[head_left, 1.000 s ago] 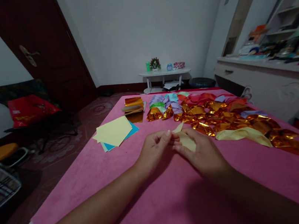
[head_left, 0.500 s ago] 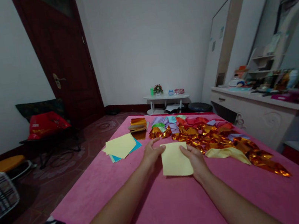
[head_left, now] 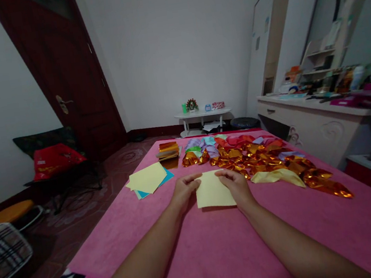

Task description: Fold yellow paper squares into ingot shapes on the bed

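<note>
A pale yellow square sheet of paper (head_left: pixel 214 194) is held between my two hands, just above the pink cloth (head_left: pixel 202 248). My left hand (head_left: pixel 186 190) pinches its left edge near the top corner, thumb on the face. At the upper right, my right hand (head_left: pixel 236 185) grips the sheet with the thumb on top and the fingers behind. Left of the hands lie loose yellow sheets (head_left: pixel 147 177) with blue sheets (head_left: pixel 165 177) under them. Behind those sits a stack of gold foil paper (head_left: pixel 168 153).
Folded gold foil pieces (head_left: pixel 254 154) spread over the right side, with red, purple and green ones behind. A twisted yellow piece (head_left: pixel 278 177) lies in front. Beyond stand a white side table (head_left: pixel 202 113), a dresser (head_left: pixel 307 116) and a chair with a red bag (head_left: pixel 56 160).
My left hand has closed from a looser hold onto the sheet's left edge. My right thumb has shifted left along the top edge. The view has tilted slightly.
</note>
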The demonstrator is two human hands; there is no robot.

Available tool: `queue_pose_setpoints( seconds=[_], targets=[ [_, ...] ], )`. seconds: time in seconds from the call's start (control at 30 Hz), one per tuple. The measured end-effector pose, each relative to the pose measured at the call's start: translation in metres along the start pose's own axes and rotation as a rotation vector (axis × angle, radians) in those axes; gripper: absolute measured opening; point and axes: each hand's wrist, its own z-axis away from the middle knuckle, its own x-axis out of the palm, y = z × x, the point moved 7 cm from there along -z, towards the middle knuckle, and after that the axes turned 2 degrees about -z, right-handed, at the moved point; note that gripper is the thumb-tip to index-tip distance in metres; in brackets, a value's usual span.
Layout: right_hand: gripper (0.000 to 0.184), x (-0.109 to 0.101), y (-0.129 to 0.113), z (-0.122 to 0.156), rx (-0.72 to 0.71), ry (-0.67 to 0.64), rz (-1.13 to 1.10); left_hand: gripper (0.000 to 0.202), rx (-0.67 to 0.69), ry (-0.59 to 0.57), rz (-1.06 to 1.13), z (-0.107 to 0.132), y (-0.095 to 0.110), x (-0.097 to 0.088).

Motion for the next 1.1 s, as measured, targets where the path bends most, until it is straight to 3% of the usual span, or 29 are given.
queue_pose_setpoints(
  seconds=[0.2, 0.33, 0.57, 0.9, 1.1],
  targets=[
    [0.043, 0.012, -0.002, 0.005, 0.051, -0.124, -0.076, 0.064, -0.017, -0.136, 0.015, 0.006, 0.005, 0.011],
    [0.048, 0.015, -0.002, 0.005, 0.060, -0.168, -0.067, 0.063, 0.025, -0.111, -0.059, 0.004, 0.007, 0.008],
    [0.041, 0.011, -0.001, 0.002, 0.003, -0.126, 0.043, 0.052, 0.052, -0.043, -0.084, 0.002, 0.006, 0.004],
    [0.039, 0.017, -0.007, 0.002, -0.065, -0.176, 0.106, 0.046, 0.023, -0.053, -0.070, 0.001, 0.005, 0.002],
    [0.037, 0.015, -0.006, 0.001, -0.059, -0.138, 0.128, 0.052, 0.015, -0.083, -0.125, 0.004, 0.006, 0.006]
  ],
)
